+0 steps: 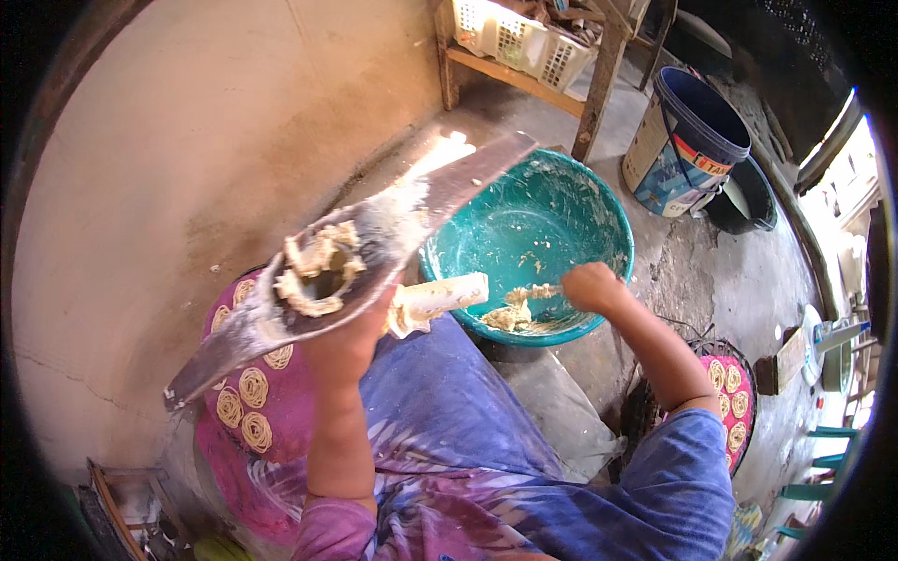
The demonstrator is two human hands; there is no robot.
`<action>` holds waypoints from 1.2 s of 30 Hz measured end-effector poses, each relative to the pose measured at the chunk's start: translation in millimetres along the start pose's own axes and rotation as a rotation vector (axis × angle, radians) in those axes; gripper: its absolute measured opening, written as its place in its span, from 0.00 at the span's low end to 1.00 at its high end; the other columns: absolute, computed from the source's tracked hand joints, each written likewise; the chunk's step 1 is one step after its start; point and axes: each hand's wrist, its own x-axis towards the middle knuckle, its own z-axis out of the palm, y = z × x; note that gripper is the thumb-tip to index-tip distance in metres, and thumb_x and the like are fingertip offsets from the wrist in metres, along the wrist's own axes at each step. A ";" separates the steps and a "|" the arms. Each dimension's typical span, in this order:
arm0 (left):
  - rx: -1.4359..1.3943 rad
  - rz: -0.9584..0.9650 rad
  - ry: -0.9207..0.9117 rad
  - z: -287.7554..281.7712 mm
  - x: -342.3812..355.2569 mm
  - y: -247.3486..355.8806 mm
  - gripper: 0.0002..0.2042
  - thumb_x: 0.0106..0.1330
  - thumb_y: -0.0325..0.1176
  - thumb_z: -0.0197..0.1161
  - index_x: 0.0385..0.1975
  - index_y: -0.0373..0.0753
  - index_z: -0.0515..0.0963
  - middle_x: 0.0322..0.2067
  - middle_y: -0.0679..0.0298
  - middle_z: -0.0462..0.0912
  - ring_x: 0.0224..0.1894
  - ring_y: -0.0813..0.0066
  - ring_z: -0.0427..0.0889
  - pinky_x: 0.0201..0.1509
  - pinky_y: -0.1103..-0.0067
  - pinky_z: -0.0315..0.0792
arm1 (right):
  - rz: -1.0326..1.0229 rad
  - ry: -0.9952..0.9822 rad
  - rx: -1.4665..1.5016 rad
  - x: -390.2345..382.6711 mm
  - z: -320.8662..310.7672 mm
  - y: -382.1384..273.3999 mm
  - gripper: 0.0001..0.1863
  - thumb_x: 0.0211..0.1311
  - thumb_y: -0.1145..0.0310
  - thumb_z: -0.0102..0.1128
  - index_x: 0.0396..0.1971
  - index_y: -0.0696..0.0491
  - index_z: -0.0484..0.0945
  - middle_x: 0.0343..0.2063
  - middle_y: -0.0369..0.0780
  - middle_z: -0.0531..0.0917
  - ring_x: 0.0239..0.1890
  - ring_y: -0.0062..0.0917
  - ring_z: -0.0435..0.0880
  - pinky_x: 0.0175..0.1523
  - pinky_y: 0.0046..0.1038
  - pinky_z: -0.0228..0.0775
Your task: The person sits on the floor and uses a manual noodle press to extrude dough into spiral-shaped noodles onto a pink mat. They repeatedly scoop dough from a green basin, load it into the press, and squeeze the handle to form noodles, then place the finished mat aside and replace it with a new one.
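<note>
My left hand [348, 344] is closed on a long wooden noodle press [463, 182], held tilted above my lap. Pale dough [313, 301] rings the hole in its middle. A white tube [444, 294] smeared with dough sticks out beside that hand, below the board. My right hand [595, 287] is a fist over the right side of a green basin [619, 220]. From the fist a thin, dough-coated tool [533, 293] points left; its exact kind is hidden under the dough. A lump of dough [508, 318] lies at the basin's near side.
Coiled noodle nests [253, 387] lie on pink cloth at my left; more nests [739, 404] sit on a pink-covered round tray at my right. A paint bucket [687, 140] and a black pail [744, 201] stand beyond the basin. A wooden rack [510, 73] holds a white basket.
</note>
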 end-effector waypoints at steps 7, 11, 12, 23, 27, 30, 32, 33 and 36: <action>-0.183 -0.081 0.156 1.1 -1.0 -19.6 0.16 0.55 0.19 0.63 0.45 0.30 0.76 0.40 0.58 0.81 0.42 0.72 0.80 0.50 0.76 0.73 | 0.001 -0.069 0.166 6.6 7.1 25.4 0.13 0.55 0.66 0.53 0.39 0.48 0.83 0.39 0.45 0.84 0.43 0.40 0.84 0.46 0.40 0.76; -0.114 -0.131 0.312 3.3 -3.3 -25.7 0.14 0.56 0.21 0.62 0.44 0.31 0.75 0.39 0.59 0.80 0.38 0.72 0.78 0.45 0.75 0.72 | -0.089 -0.135 0.325 26.4 29.6 13.1 0.14 0.55 0.65 0.54 0.39 0.49 0.83 0.40 0.46 0.84 0.43 0.42 0.83 0.47 0.41 0.76; -0.164 -0.089 0.285 3.6 -2.6 -28.3 0.14 0.57 0.22 0.61 0.44 0.31 0.75 0.38 0.59 0.79 0.38 0.72 0.78 0.43 0.75 0.72 | -0.116 -0.167 0.351 30.5 32.0 9.0 0.14 0.55 0.65 0.54 0.40 0.49 0.83 0.40 0.46 0.84 0.44 0.42 0.83 0.47 0.41 0.76; 0.432 0.158 0.029 -9.8 -17.9 -40.3 0.17 0.61 0.22 0.56 0.50 0.26 0.72 0.47 0.50 0.78 0.48 0.62 0.80 0.54 0.67 0.75 | -0.154 -0.074 0.354 -18.5 -9.4 -20.1 0.15 0.54 0.70 0.50 0.40 0.50 0.82 0.36 0.46 0.84 0.41 0.42 0.84 0.43 0.42 0.75; 0.393 0.120 0.069 -4.8 -17.2 -37.8 0.15 0.61 0.21 0.57 0.48 0.27 0.74 0.45 0.53 0.79 0.46 0.64 0.80 0.52 0.68 0.75 | -0.089 0.067 0.069 -9.7 -7.2 -11.0 0.21 0.56 0.70 0.50 0.49 0.35 0.80 0.30 0.43 0.85 0.35 0.37 0.85 0.36 0.37 0.77; 0.063 -0.017 0.181 1.1 -14.2 -33.3 0.14 0.59 0.20 0.59 0.46 0.29 0.75 0.42 0.55 0.80 0.42 0.68 0.80 0.49 0.72 0.74 | -0.054 0.208 -0.083 16.3 14.5 -23.6 0.18 0.59 0.70 0.48 0.47 0.41 0.80 0.26 0.41 0.84 0.32 0.34 0.86 0.30 0.32 0.78; -0.177 -0.073 0.226 1.7 -13.7 -30.2 0.13 0.58 0.20 0.61 0.44 0.30 0.76 0.40 0.57 0.80 0.40 0.71 0.79 0.47 0.74 0.73 | -0.004 0.289 -0.095 25.6 33.1 -36.1 0.17 0.60 0.70 0.48 0.47 0.44 0.80 0.25 0.40 0.83 0.31 0.34 0.86 0.30 0.32 0.77; -0.268 -0.118 0.269 1.4 -13.6 -29.4 0.13 0.57 0.20 0.62 0.44 0.30 0.76 0.39 0.58 0.80 0.40 0.72 0.79 0.47 0.75 0.73 | -0.032 0.351 -0.150 26.1 40.7 -40.6 0.17 0.62 0.69 0.47 0.48 0.44 0.80 0.25 0.39 0.81 0.30 0.32 0.85 0.32 0.33 0.77; -0.221 -0.089 0.184 0.6 -16.0 -26.0 0.16 0.56 0.22 0.65 0.46 0.33 0.75 0.39 0.60 0.80 0.40 0.74 0.79 0.46 0.76 0.74 | -0.120 0.300 -0.008 15.4 43.9 -39.9 0.10 0.57 0.67 0.54 0.36 0.47 0.82 0.33 0.42 0.85 0.33 0.33 0.86 0.34 0.35 0.77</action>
